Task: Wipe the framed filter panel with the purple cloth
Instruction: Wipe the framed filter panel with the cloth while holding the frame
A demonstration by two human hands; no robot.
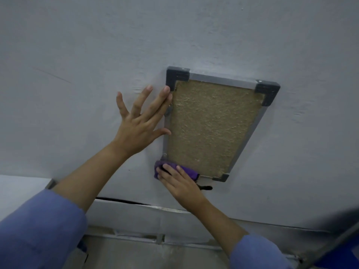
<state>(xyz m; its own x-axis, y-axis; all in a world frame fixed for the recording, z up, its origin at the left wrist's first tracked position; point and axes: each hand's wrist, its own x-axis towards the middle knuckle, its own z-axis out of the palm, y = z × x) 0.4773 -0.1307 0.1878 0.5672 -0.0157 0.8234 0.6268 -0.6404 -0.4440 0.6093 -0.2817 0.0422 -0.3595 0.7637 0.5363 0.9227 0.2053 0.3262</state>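
The framed filter panel (pixel 211 127) lies flat on a grey-white surface, a tan fibrous sheet in a metal frame with dark plastic corner pieces. My left hand (pixel 141 123) lies flat with fingers spread, its forefinger and thumb touching the panel's left frame edge. My right hand (pixel 178 181) presses the bunched purple cloth (pixel 186 169) onto the panel's near-left corner, fingers over the cloth. That corner piece is hidden under the cloth and hand.
The grey-white surface (pixel 97 55) stretches far around the panel. A small black object (pixel 205 187) lies just below the panel's near edge. Near me the surface ends at a seam and metal rail (pixel 155 237). A dark blurred shape (pixel 342 239) intrudes at the lower right.
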